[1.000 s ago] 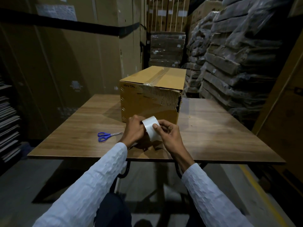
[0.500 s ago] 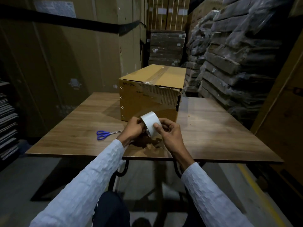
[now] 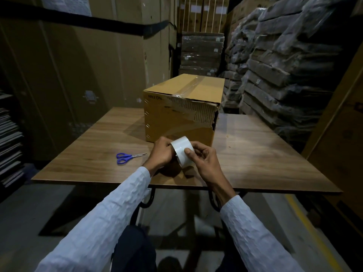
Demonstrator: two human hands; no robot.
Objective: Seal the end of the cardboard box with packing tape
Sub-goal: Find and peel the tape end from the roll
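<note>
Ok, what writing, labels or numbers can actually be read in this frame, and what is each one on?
Cardboard box, top edge of the near end: dark print, looks upside down, not legible.
Same end, by the old tape: smaller print, too blurred to read.
White paper sheet on the big carton at upper left: no text readable.
Roll of tape and scissors: no writing seen.

Dim, shadowy wide-angle view with bowed edges

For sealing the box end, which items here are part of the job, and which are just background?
In use: tape roll held by left hand and right hand; cardboard box; likely scissors.

Background: table, wrapped stacks, tall cartons.
</note>
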